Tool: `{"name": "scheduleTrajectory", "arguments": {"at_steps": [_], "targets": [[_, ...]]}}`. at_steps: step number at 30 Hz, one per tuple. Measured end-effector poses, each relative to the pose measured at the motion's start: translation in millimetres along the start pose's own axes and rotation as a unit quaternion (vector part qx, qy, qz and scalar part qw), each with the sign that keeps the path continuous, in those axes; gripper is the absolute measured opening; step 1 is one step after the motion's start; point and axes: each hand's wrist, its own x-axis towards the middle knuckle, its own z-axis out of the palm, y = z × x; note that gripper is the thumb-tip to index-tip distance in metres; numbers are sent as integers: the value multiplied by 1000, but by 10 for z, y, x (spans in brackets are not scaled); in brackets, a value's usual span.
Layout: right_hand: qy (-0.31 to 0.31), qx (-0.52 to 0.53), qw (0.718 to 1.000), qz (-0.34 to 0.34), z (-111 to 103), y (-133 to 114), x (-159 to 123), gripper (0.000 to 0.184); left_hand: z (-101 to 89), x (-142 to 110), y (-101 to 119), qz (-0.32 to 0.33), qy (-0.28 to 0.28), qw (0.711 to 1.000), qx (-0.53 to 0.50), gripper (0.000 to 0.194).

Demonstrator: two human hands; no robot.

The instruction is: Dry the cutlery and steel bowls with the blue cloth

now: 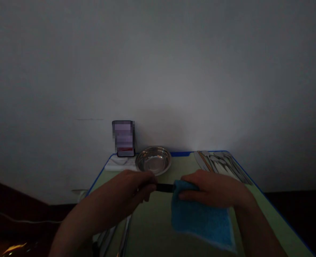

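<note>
the left hand is grasping one end of a dark handle, and the right hand is clenched on a blue cloth around its other side. both are above the desk, nearer than the metal bowl at its far edge.

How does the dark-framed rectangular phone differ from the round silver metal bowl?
The dark-framed rectangular phone stands upright; the round silver metal bowl sits flat, open side up. The phone has a glowing, blurred screen, while the bowl only reflects light. Both are near the table's far edge, by the wall.
</note>
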Motion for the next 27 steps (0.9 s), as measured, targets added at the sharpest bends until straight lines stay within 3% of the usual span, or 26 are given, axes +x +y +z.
{"name": "scheduleTrajectory", "arguments": {"at_steps": [10, 14, 18, 27], "targets": [[62, -23, 997, 30, -33, 66, -92, 38, -38, -50, -118, -18, 47, 999, 11, 22], [77, -28, 996, -20, 64, -69, 47, 35, 24, 2, 3, 9, 52, 998, 17, 21], [52, -12, 997, -63, 91, -74, 117, 33, 71, 63, 74, 43, 51, 997, 23, 19], [56, 33, 998, 21, -143, 195, -178, 33, -11, -9, -216, 5, 99, 995, 15, 17]]}}
